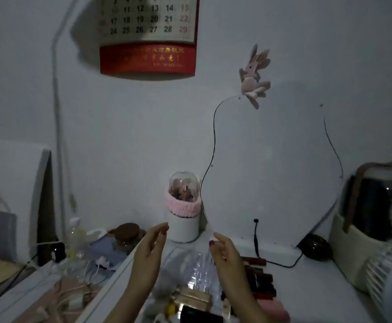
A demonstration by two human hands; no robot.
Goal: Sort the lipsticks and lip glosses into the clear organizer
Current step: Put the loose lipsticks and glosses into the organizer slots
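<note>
- The clear organizer (197, 269) sits on the white desk (311, 276) in the lower centre of the frame, between the two raised hands; it is transparent, ridged with small dividers, and blurred by the dim light.
- I cannot tell whether any of its compartments is filled; none looks clearly occupied, so the sorting seems to be at or near its start.
- A row of dark red and brown lipsticks (261, 279) lies just right of the organizer, partly hidden behind the right wrist, all outside the organizer.
- More cosmetics (195, 299), gold-cased and black ones, lie in a loose heap at the bottom centre of the frame, in front of the organizer; which are glosses is too dark to say.
- The left hand (149, 255) hovers above the organizer's left side, fingers loosely open, the grip wide and holding nothing.
- The right hand (225, 255) is raised above its right side, fingers relaxed and apart, the grip likewise empty.
- By my judgement nearly everything is left: each tube has to be picked up and slotted in.
</note>
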